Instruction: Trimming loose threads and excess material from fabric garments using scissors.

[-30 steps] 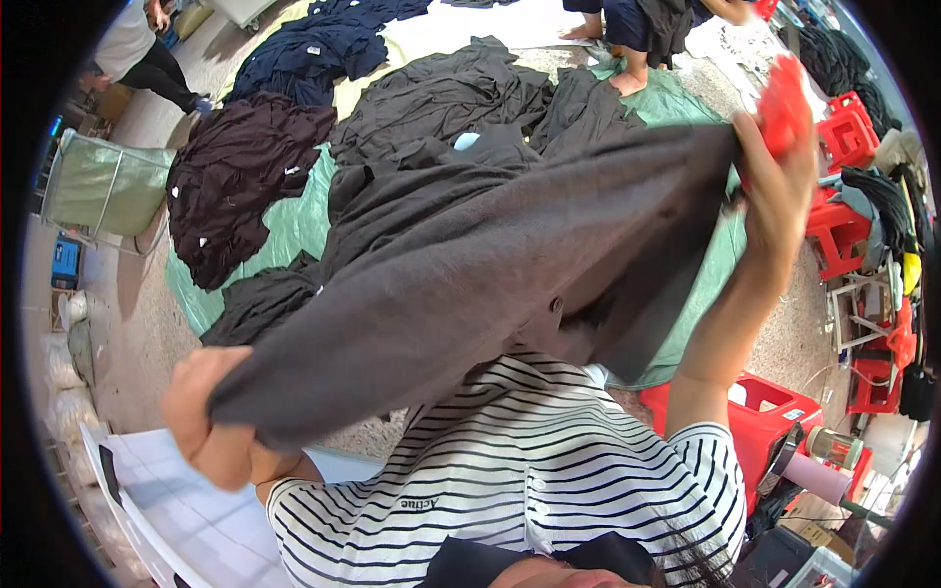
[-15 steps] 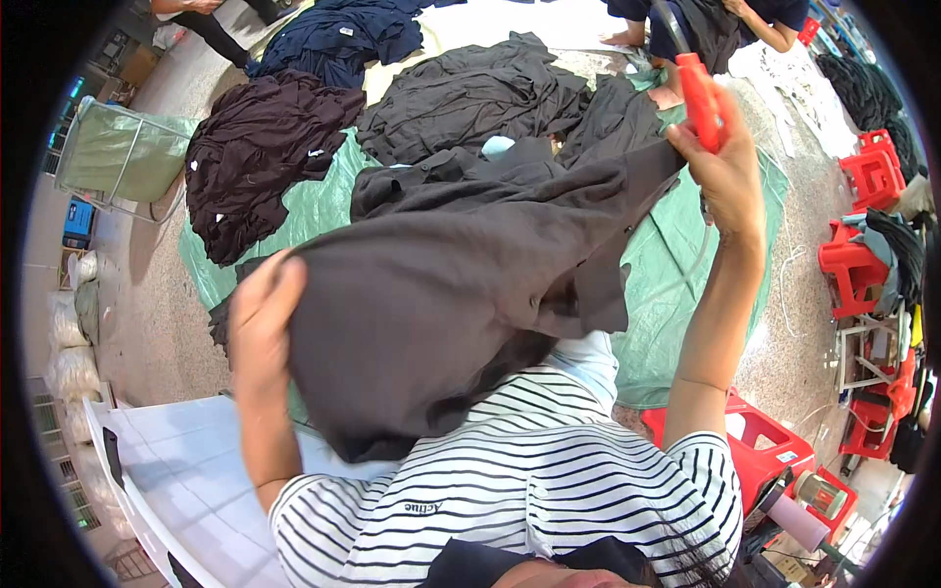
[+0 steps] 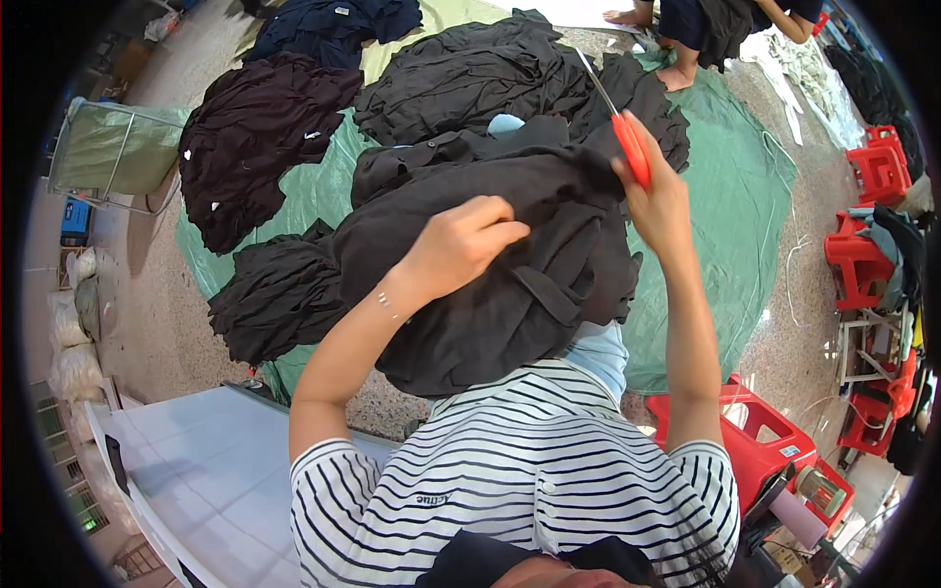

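The left hand (image 3: 456, 245) is curling over the dark garment (image 3: 500, 309), grip unclear, which is draping toward the green tarp's (image 3: 716, 265) near edge; the right hand (image 3: 655, 201) is clasping a red-handled tool (image 3: 632, 150), best pointing outward.

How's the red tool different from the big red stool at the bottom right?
The red tool is slim and small; the red stool is wide and blocky. The tool is in the grip of the right hand; the stool stands unheld. Both have bright red on them.
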{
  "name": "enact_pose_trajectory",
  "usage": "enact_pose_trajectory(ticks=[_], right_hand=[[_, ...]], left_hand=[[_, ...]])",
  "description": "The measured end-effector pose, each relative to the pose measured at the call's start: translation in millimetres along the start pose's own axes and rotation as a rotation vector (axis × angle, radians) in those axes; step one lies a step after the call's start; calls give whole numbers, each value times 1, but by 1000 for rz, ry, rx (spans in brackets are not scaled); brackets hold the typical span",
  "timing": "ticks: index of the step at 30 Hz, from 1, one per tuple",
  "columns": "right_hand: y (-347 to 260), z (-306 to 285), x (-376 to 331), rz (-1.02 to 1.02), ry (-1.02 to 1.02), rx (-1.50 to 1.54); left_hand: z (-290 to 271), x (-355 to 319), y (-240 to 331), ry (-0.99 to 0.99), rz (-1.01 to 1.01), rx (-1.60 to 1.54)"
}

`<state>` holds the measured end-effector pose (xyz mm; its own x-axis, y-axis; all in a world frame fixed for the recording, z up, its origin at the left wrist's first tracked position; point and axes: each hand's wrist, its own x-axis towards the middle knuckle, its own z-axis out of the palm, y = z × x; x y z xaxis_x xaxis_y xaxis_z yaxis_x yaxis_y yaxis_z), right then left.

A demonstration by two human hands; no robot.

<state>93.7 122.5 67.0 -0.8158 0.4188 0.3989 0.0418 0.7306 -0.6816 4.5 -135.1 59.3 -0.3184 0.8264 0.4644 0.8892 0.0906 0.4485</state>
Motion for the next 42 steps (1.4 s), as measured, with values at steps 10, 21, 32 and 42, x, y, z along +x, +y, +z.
enact_pose_trajectory(ticks=[10, 21, 32, 42], right_hand=[[-36, -101, -102, 247, -92, -316], [-78, -35, -134, 266, -437, -91], [-73, -31, -130, 325, -444, -82], [-73, -53, -132, 359, -248, -211]], left_hand=[[19, 5, -33, -134, -167, -18], [15, 4, -36, -106, -389, -182], [20, 8, -33, -96, -548, -534], [35, 46, -42, -29, -100, -26]])
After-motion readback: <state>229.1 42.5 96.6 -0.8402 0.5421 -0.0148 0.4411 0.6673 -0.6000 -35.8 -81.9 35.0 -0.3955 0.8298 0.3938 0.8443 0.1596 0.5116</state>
